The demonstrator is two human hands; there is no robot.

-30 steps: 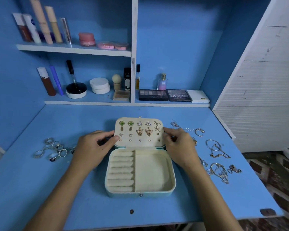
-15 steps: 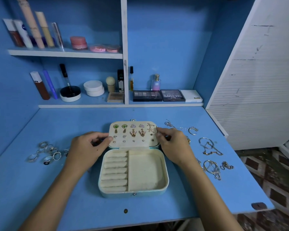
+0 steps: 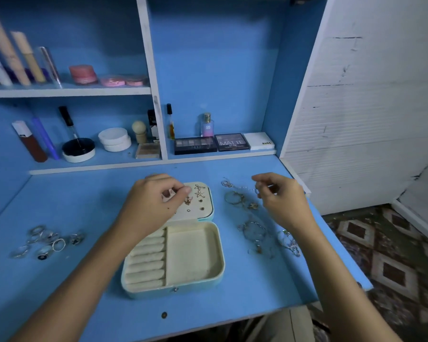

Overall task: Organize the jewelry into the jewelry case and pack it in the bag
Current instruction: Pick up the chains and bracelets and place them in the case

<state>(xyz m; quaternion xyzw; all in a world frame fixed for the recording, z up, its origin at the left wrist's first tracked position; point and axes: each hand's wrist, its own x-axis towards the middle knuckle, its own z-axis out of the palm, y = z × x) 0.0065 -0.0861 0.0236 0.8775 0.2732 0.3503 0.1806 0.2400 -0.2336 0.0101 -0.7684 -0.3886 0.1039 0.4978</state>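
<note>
The cream jewelry case (image 3: 195, 255) lies open mid-table, its ring rolls and right compartment bare. Its lid (image 3: 205, 211) lies flat behind it, studded with several earrings (image 3: 199, 191). My left hand (image 3: 153, 203) covers the lid's left half, with curled thumb and forefinger pinching a small earring there. My right hand (image 3: 282, 201) hovers right of the lid and pinches one end of a thin silver chain (image 3: 240, 187). Several rings (image 3: 47, 240) lie at the left. Bracelets and necklaces (image 3: 255, 230) lie at the right. No bag is in view.
Behind the blue table (image 3: 84, 198) runs a low shelf with makeup palettes (image 3: 195, 145), a perfume bottle (image 3: 207, 124), jars and tubes. A white slatted panel (image 3: 368, 119) stands close on the right. The table's right edge (image 3: 341, 245) drops to a patterned floor.
Both hands left the lid's sides. My left hand moved onto the lid's earrings; my right hand moved right and took hold of the silver chain. The view also tilted.
</note>
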